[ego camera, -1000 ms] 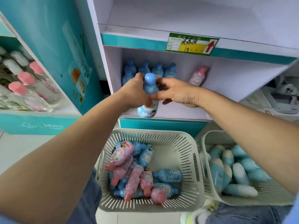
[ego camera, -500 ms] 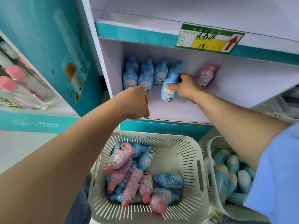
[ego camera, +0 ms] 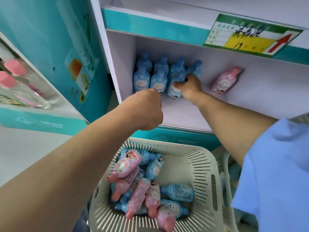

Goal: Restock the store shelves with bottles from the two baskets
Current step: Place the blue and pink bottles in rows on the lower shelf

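Although the right hand (ego camera: pixel 190 87) is seen only from the back, its fingers are plainly curled round the upper part of a blue bottle (ego camera: pixel 174 92), covering most of the neck. Only the label and lower body show clearly. Whether the bottle's base rests on the shelf (ego camera: pixel 192 111) cannot be told.

The left hand (ego camera: pixel 148 109) hangs in front of the shelf edge, just left of and below the held bottle and apart from it. Its fingers are curled into a fist and its palm is turned away. Nothing shows in its grasp.

The held bottle sits at the right end of the front row of blue bottles (ego camera: pixel 142 81), close against its neighbour. More of these stand behind, their caps blurred in shadow. One pink bottle (ego camera: pixel 224 81) stands alone farther right, well apart from the hand.

Below both arms, a basket (ego camera: pixel 199 158) holds loose bottles (ego camera: pixel 138 196), pink and blue, lying jumbled. A second basket (ego camera: pixel 224 163) at the right is mostly hidden by the right forearm and a blue sleeve (ego camera: pixel 275 173). Its contents are too blurred to identify.

A price tag (ego camera: pixel 250 37) on the upper shelf edge bears handwriting that is not legible. At the left, a neighbouring rack (ego camera: pixel 41 121) is cut off by the frame, with pink-capped bottles (ego camera: pixel 15 67) blurred on it.
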Tool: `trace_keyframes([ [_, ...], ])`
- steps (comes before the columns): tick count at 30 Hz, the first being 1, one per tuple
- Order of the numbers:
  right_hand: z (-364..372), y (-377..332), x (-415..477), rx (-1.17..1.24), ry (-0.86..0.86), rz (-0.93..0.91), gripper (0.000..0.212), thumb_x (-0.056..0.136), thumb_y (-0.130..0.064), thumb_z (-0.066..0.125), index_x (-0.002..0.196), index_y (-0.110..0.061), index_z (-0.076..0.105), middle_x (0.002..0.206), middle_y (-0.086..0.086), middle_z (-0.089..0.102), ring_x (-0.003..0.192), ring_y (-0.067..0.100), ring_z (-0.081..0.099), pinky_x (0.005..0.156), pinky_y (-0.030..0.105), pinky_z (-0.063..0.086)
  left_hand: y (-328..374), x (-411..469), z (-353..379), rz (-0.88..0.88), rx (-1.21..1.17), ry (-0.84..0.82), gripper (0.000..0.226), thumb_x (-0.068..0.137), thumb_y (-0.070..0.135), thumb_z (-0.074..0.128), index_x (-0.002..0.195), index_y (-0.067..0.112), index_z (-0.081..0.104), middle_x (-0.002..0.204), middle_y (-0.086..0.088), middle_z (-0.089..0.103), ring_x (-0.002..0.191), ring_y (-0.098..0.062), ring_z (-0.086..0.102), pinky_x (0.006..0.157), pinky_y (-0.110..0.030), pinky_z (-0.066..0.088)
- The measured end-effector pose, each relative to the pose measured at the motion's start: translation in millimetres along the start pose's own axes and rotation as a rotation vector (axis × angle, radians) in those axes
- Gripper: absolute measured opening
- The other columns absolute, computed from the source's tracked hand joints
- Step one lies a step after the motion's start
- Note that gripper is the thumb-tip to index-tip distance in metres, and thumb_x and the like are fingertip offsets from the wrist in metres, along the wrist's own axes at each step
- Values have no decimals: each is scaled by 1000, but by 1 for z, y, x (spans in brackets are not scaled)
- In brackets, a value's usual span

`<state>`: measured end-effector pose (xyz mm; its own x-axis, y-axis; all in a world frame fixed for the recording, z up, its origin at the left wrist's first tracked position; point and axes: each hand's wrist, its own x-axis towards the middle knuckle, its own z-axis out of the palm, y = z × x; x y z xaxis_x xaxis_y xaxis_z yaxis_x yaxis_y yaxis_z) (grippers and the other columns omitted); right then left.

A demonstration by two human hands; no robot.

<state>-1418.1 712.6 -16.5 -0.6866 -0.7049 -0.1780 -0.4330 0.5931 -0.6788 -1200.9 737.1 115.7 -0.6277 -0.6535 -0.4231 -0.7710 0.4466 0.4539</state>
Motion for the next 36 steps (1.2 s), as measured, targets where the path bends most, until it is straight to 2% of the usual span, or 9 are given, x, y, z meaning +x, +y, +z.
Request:
trace_keyframes([
  [7, -11, 1, -26, -68, 23, -28, 42, 83, -21, 68, 120, -4, 54, 120, 12, 61, 110, 27, 58, 90, 28, 44, 3, 1, 3, 0, 35, -26, 26, 90, 12, 57, 115, 6, 62, 113, -10, 65, 99, -26, 62, 84, -30, 51],
  [12, -13, 6, -124, -9, -117, -279, 17, 85, -8, 55, 99, -6, 64, 83, -1, 60, 75, 14, 53, 74, 23, 42, -3, 1, 11, 6, 76, -77, 30, 88, 11, 61, 117, 7, 62, 111, -9, 64, 86, -22, 57, 59, -25, 46],
  [15, 7, 22, -173, -89, -338, -372, 14, 86, -7, 59, 97, -5, 67, 80, -3, 60, 69, 10, 52, 67, 18, 38, -10, -4, 22, 10, 151, -161, 28, 85, 12, 65, 111, 0, 66, 106, -15, 69, 93, -31, 67, 79, -36, 54],
  [18, 44, 46, -191, -235, -543, -302, 17, 85, -8, 60, 100, -6, 69, 91, 5, 68, 79, 16, 59, 66, 20, 38, -21, -10, 37, -7, 175, -251, 28, 84, 10, 67, 108, -3, 67, 104, -19, 70, 95, -32, 68, 83, -37, 53],
  [20, 69, 63, -192, -317, -631, -165, 15, 86, -11, 60, 99, -7, 67, 100, 11, 67, 91, 23, 61, 71, 23, 40, -27, -13, 47, -18, 191, -290, 28, 84, 10, 67, 109, -3, 67, 105, -18, 70, 93, -30, 67, 73, -34, 53],
  [23, 104, 86, -183, -383, -645, -19, 2, 87, -9, 57, 87, -10, 60, 98, 15, 61, 90, 24, 58, 63, 25, 38, -34, -12, 55, -17, 202, -311, 19, 87, 10, 63, 103, 3, 68, 101, -11, 70, 87, -24, 67, 54, -19, 43],
  [26, 134, 104, -173, -418, -645, 22, 32, 86, -4, 54, 117, -6, 57, 121, 19, 60, 107, 32, 59, 79, 30, 45, -33, -10, 49, -18, 132, -232, 12, 90, 11, 56, 80, 18, 56, 75, 3, 53, 60, -11, 50, 47, -13, 36],
  [30, 167, 127, -166, -319, -636, 141, 47, 81, -6, 59, 127, -12, 54, 120, 16, 62, 104, 31, 61, 89, 38, 52, -32, -5, 46, 45, 143, -140, 25, 92, 6, 50, 115, 4, 60, 80, -5, 51, 54, -14, 41, 46, -20, 32],
  [36, 168, 125, -169, -302, -512, 113, 22, 80, -14, 68, 101, -7, 67, 106, 14, 68, 94, 28, 64, 73, 28, 45, -34, -4, 49, 45, 277, -162, 28, 91, 6, 52, 118, 3, 61, 106, -13, 63, 74, -23, 52, 53, -25, 38],
])
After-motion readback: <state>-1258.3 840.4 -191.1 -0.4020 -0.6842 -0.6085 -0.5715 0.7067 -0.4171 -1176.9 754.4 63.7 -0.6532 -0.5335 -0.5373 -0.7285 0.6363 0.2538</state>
